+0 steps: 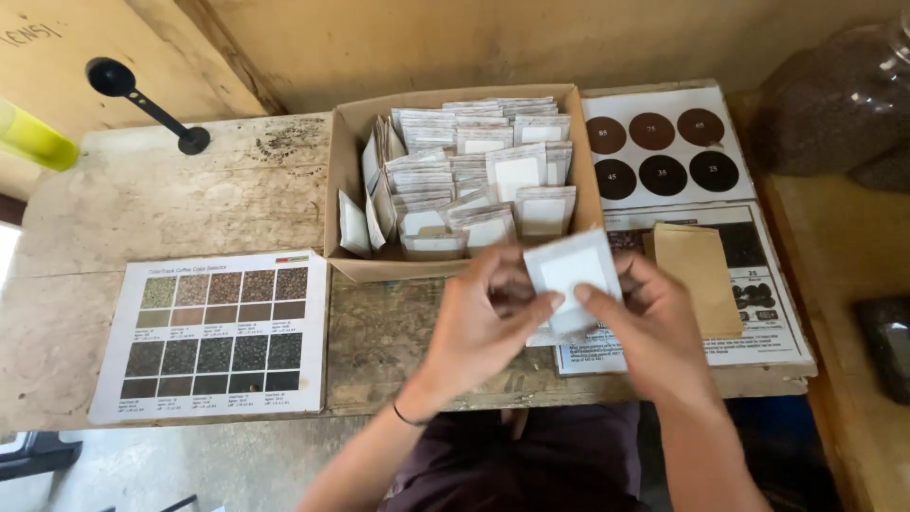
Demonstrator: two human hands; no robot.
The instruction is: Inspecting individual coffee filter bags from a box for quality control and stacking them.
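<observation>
Hands meet over the near edge of the wooden table (190, 190), and between them sits a small white packet (572, 275). Left hand (479, 327) has its thumb and fingertips closed on the packet's lower left corner; right hand (654, 327) pinches the lower right side, thumb on the front, fingers curled behind. Packet is lifted off the surface, tilted a little, just in front of the cardboard box (346, 180). That box stands mid-table, crammed with more white packets (474, 171) on edge. Left of it, flat at the near edge, lies a chart of brown and grey squares (223, 332). To the right, a sheet with six dark circles (664, 147) at the far edge, and nearer, another printed sheet (773, 332) with a brown paper envelope (700, 275) lying on it, just beside the right hand. Black scoop (147, 95) rests at the far left corner.
</observation>
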